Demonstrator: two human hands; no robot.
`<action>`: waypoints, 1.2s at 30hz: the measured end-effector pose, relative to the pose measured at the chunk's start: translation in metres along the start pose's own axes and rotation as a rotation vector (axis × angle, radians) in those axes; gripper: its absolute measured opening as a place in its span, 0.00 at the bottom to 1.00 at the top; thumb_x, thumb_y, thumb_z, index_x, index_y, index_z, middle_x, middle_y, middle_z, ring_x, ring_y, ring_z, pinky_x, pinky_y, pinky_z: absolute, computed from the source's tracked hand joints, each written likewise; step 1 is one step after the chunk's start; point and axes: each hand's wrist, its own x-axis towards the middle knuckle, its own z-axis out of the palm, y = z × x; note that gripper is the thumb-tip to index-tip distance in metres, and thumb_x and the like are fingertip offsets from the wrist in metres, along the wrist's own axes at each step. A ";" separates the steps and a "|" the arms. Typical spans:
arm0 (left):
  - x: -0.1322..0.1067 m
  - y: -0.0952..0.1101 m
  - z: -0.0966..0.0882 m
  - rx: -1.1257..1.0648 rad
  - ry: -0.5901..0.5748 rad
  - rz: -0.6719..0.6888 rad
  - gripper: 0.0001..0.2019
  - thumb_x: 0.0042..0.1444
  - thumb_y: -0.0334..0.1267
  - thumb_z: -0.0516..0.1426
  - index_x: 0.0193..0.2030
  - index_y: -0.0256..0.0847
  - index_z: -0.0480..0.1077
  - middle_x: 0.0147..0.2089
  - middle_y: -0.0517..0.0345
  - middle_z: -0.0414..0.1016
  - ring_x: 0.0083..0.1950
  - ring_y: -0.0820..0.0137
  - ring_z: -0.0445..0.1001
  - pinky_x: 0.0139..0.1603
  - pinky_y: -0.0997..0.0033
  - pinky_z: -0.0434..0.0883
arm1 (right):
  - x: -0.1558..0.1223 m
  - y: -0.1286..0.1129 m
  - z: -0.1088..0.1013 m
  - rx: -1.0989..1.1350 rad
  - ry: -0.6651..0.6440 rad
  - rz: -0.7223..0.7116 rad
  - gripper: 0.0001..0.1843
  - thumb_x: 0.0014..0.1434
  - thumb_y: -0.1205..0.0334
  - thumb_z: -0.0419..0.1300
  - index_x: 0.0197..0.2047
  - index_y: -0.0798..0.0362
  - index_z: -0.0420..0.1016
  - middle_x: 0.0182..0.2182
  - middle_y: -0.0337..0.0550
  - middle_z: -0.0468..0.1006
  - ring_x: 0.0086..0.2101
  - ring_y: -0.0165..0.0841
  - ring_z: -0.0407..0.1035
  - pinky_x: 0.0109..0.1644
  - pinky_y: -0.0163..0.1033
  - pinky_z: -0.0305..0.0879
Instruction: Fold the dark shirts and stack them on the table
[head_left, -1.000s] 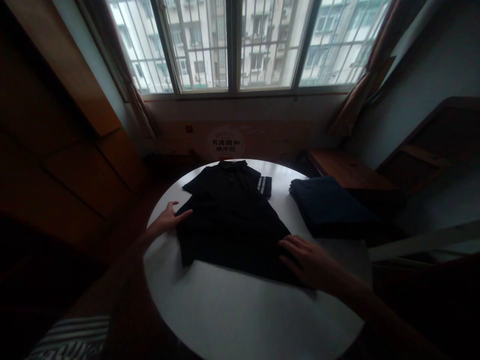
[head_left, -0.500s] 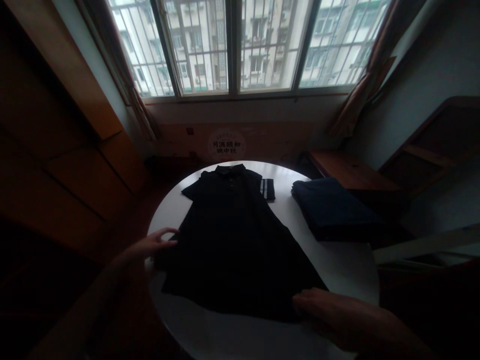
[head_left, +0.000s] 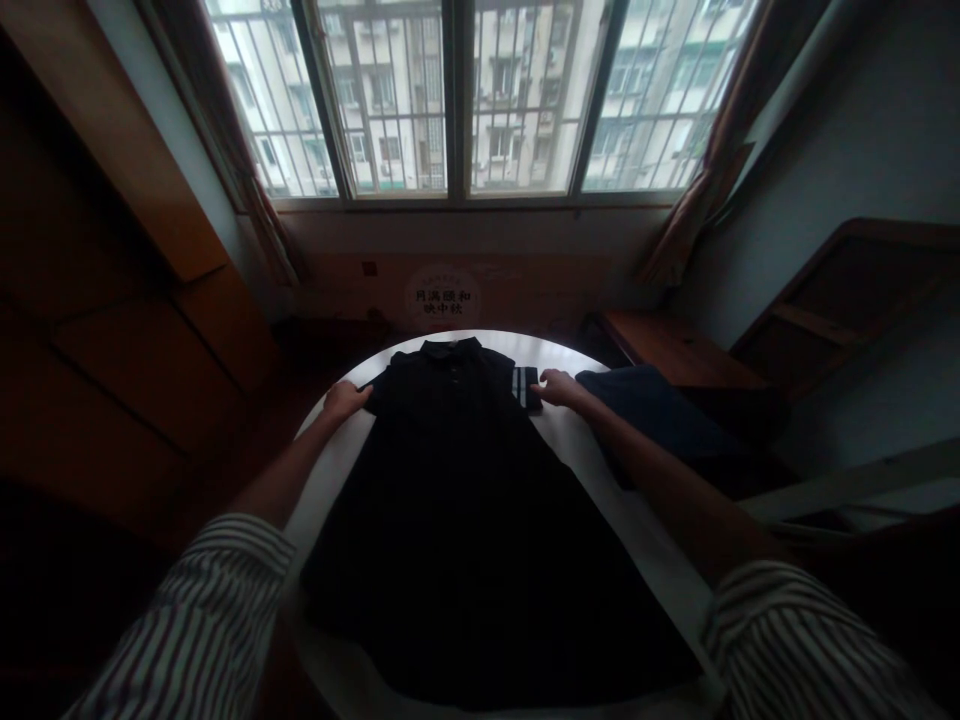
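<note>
Head view, nearest first: two striped shirt sleeves (head_left: 202, 620) fill the bottom corners, and from them bare forearms reach along both sides of a black polo shirt (head_left: 465, 530). It lies on a round white worktop (head_left: 577, 450), hem towards us and collar away. We count the body as spread flat, with no fold we can pick out, though the dark cloth hides detail; nothing on it looks left to straighten except perhaps the sleeves. At the far end, our view finds the left hand (head_left: 346, 400) at the shirt's shoulder sleeve, and the right hand (head_left: 559, 388) with its fingertips at the striped cuff (head_left: 523, 388). Neither is clenched, and we cannot tell whether either pinches the cloth or only rests on it. Since the earlier frame, both hands have moved from the hem up to the sleeves. Beyond lie a folded navy garment (head_left: 652, 410), a wooden bench (head_left: 675, 350) and a barred window (head_left: 457, 100).
</note>
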 end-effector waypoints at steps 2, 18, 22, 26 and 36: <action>0.010 0.001 0.007 0.000 -0.019 0.007 0.19 0.58 0.45 0.56 0.42 0.29 0.79 0.45 0.32 0.80 0.52 0.46 0.77 0.48 0.61 0.73 | 0.019 -0.003 0.011 -0.021 0.024 0.084 0.26 0.64 0.57 0.57 0.59 0.66 0.66 0.48 0.65 0.78 0.45 0.45 0.75 0.44 0.41 0.69; 0.023 -0.028 -0.031 0.073 0.320 -0.027 0.16 0.60 0.39 0.56 0.52 0.35 0.74 0.57 0.32 0.71 0.59 0.44 0.69 0.56 0.47 0.68 | 0.023 0.007 0.000 -0.142 0.298 0.172 0.24 0.65 0.64 0.53 0.61 0.65 0.67 0.61 0.75 0.62 0.59 0.61 0.60 0.57 0.60 0.60; -0.003 0.042 0.005 -0.019 0.081 0.420 0.21 0.66 0.40 0.49 0.61 0.38 0.70 0.63 0.38 0.68 0.64 0.51 0.66 0.64 0.50 0.63 | 0.027 -0.032 0.020 -0.140 0.161 -0.083 0.26 0.69 0.53 0.50 0.65 0.53 0.66 0.64 0.60 0.63 0.63 0.53 0.56 0.65 0.60 0.52; -0.016 0.094 0.045 -0.006 -0.217 0.404 0.31 0.64 0.60 0.47 0.72 0.55 0.57 0.76 0.47 0.47 0.74 0.37 0.44 0.64 0.24 0.47 | 0.035 -0.053 0.054 -0.102 -0.031 -0.122 0.37 0.64 0.31 0.44 0.72 0.36 0.54 0.71 0.48 0.53 0.66 0.64 0.49 0.62 0.75 0.46; 0.035 0.115 0.066 0.036 -0.220 0.364 0.36 0.61 0.68 0.42 0.73 0.62 0.49 0.78 0.56 0.36 0.75 0.34 0.33 0.63 0.19 0.35 | 0.080 -0.036 0.073 -0.036 -0.047 -0.022 0.41 0.61 0.26 0.36 0.74 0.30 0.43 0.75 0.37 0.35 0.68 0.68 0.25 0.61 0.81 0.24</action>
